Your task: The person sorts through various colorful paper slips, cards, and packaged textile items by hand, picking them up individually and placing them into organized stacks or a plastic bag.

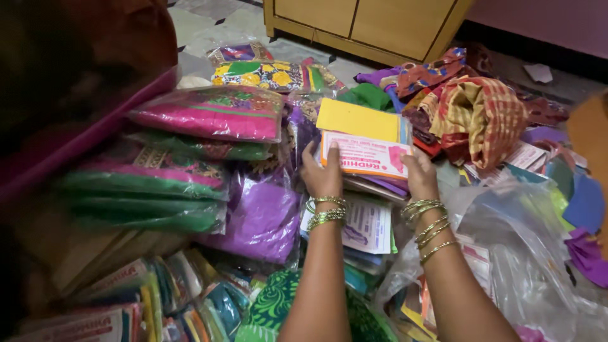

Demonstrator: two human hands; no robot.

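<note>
My left hand (321, 174) and my right hand (419, 174) both grip a flat packet with a pale orange printed card (366, 157), one hand at each short end. The packet lies on top of a stack of similar flat cloth packets, just in front of a yellow packet (358, 119). Both wrists wear gold bangles. Under my forearms lies a white printed sheet (369, 227) and a green patterned cloth (272, 307).
Clear-wrapped folded cloths in pink (212, 114), green (145, 190) and purple (259, 221) are piled at left. A heap of loose cloth with an orange checked piece (478, 117) lies at right. Empty plastic bags (525, 253) lie at lower right. A wooden cabinet (367, 25) stands behind.
</note>
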